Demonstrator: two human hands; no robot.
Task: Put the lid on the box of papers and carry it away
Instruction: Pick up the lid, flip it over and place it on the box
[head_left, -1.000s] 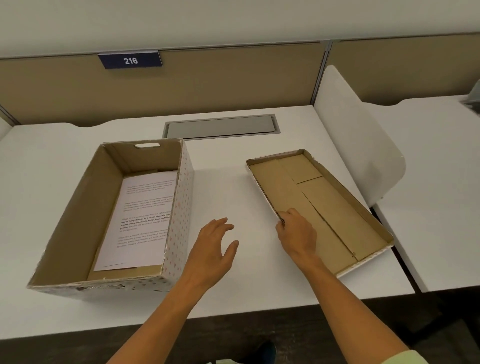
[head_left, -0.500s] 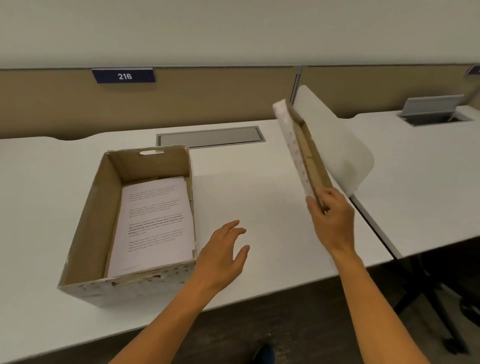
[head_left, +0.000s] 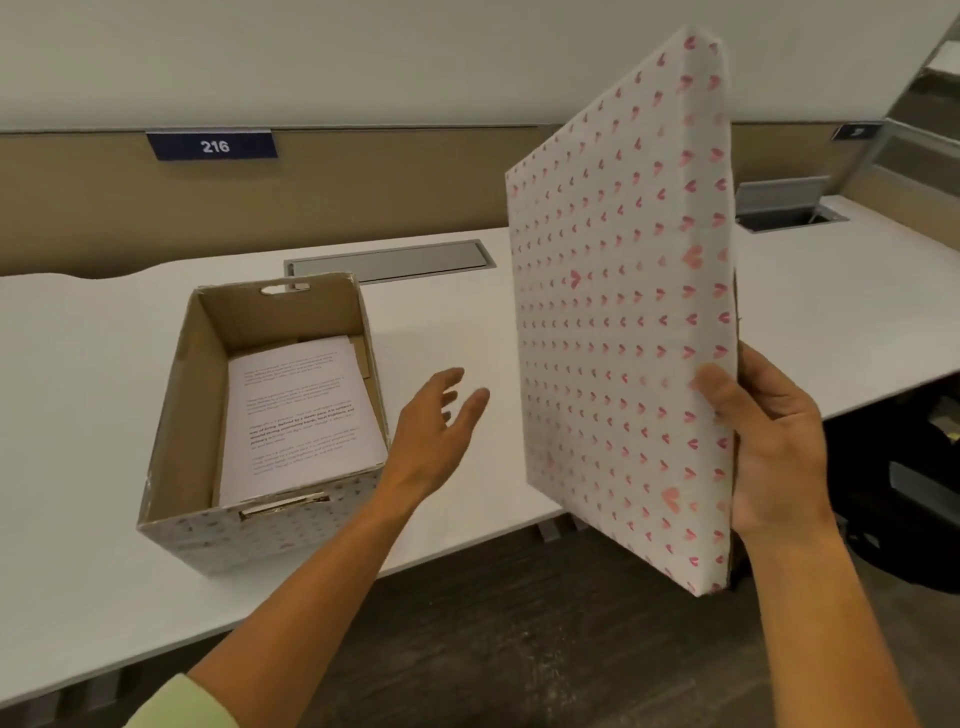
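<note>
The right hand (head_left: 774, 447) holds the lid (head_left: 618, 322) by its long right edge: the thumb (head_left: 719, 387) presses the heart-printed top face and the other fingers wrap behind, out of sight. The lid stands nearly on end in the air, top face toward the camera, open underside turned away, its long axis running up and down with a slight lean; its low corner hangs out past the desk's front edge. The left hand (head_left: 436, 431) floats empty above the desk (head_left: 78, 364), fingers (head_left: 470, 410) spread wide and palm turned toward the lid, touching nothing. It sits between lid and box (head_left: 260, 535), near the box's right wall. The box rests open toward the front edge of the desk, left of both hands, its long axis running from front edge to back, with the papers (head_left: 301, 410) lying flat inside and a handle slot in each end wall. So the box lies down and to the left of the gripping fingers, and the lid is a quarter turn from flat. The coming move likely calls for tipping the lid face-up, long axis matched to the box's, while the nearer left hand takes the free long edge to steady it. A one-handed grip on one edge could let the lid swing or land askew on the rim.
</note>
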